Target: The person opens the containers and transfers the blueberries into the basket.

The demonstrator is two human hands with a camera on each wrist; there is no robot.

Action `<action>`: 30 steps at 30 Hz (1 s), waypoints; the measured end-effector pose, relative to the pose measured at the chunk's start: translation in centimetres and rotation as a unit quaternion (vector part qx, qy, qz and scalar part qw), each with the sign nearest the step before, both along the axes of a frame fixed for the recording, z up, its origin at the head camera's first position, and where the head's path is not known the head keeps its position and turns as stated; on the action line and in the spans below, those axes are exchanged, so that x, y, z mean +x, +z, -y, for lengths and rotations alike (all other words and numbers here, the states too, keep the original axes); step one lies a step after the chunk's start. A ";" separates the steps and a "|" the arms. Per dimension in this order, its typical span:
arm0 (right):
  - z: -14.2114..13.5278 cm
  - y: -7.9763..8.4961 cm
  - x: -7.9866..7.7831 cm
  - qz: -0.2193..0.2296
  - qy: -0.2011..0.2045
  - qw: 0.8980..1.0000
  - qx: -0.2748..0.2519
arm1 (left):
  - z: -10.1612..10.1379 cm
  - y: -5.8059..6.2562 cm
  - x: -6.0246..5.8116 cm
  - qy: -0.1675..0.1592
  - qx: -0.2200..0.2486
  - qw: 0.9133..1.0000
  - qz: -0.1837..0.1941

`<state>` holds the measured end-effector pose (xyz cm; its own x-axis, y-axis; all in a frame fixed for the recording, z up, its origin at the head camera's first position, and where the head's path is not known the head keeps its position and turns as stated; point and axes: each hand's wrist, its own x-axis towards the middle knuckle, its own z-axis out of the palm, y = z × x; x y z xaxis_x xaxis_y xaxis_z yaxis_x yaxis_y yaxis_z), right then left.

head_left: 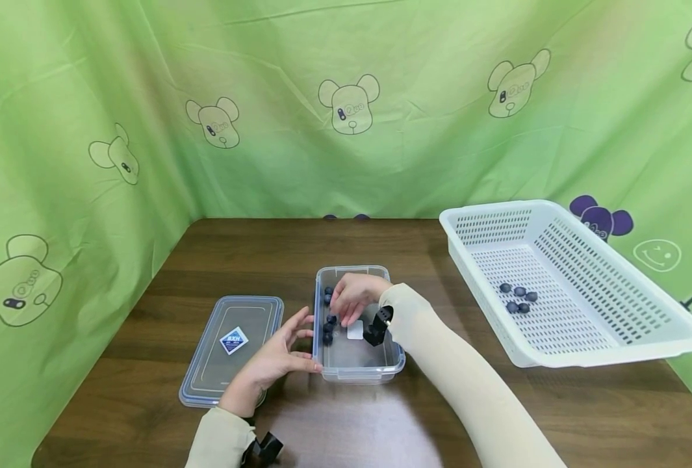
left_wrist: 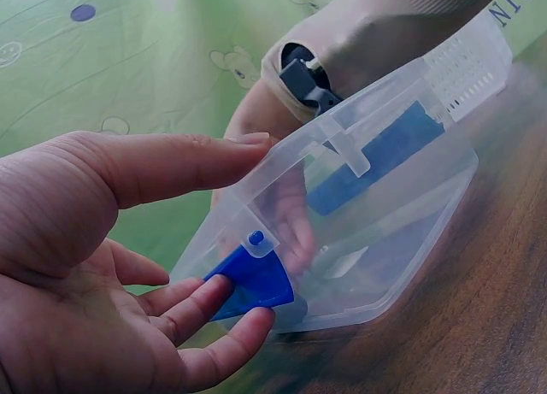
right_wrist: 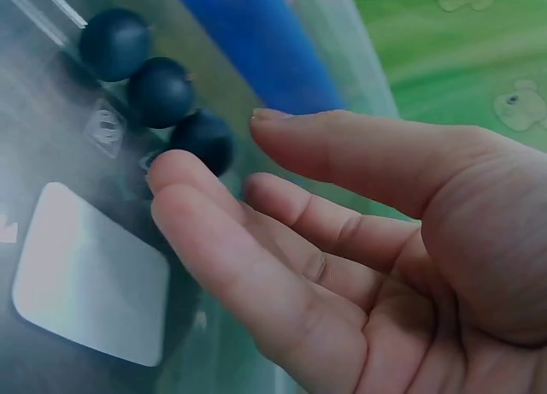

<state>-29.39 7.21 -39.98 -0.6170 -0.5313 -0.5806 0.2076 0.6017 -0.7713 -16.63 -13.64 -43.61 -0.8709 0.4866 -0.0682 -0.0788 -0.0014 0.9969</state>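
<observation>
A clear plastic food box stands lidless on the table, with several blueberries along its left side. My right hand reaches down into it. In the right wrist view, its thumb and fingers are spread apart with nothing between them, the fingertips right at the nearest blueberry. My left hand is at the box's left side, thumb at the near corner of the rim. In the left wrist view, its loosely bent fingers lie against the blue side latch.
Left of the box lies its blue-edged clear lid with a blue diamond label. A white perforated basket stands to the right, holding several more blueberries. A pale square shows on the box floor. Green cloth hangs behind the table.
</observation>
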 end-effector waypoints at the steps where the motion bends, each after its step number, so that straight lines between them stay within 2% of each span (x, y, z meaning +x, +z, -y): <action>1: 0.1 -0.2 0.0 -0.004 0.002 1.000 0.002 | 0.0 0.0 0.0 0.000 0.000 1.000 0.000; 7: 0.5 -0.9 0.4 -0.014 0.001 1.000 0.000 | 0.0 -0.1 0.0 -0.001 0.001 1.000 0.000; 21: 0.6 -0.9 0.5 -0.008 -0.003 1.000 -0.010 | 0.0 0.0 0.0 -0.001 0.002 1.000 0.000; 25: 0.5 -0.7 0.4 -0.008 -0.004 1.000 -0.018 | 0.0 -0.1 0.0 -0.001 0.001 1.000 0.000; 30: 0.2 0.5 0.1 -0.015 -0.006 0.999 -0.027 | 0.0 0.0 0.0 0.002 -0.002 1.000 0.000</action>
